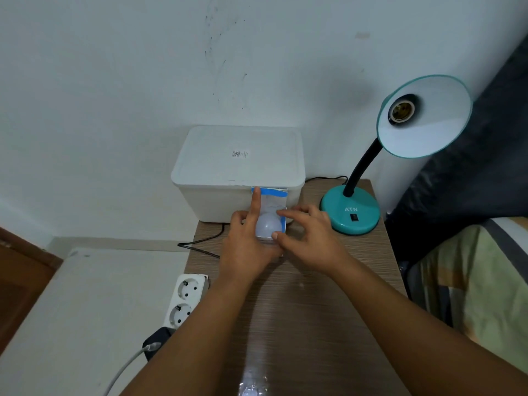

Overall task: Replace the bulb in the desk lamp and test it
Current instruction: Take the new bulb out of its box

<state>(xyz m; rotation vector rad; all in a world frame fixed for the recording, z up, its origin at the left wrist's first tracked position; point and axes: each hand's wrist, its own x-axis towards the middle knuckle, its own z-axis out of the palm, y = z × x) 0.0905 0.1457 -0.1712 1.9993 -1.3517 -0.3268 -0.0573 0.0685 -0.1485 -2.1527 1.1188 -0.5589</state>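
Two hands meet mid-desk: the left hand (pixel 248 247) is clamped around the carton (pixel 270 200), the right hand (pixel 307 238) pinches the bulb (pixel 268 225), judged light and fragile, best gripped by its dome.

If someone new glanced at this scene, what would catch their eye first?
Probably the teal desk lamp at the table's right rear, its shade tilted to show an empty socket. Next, mid-table, the left hand and right hand easing a white round bulb from its blue-and-white box.
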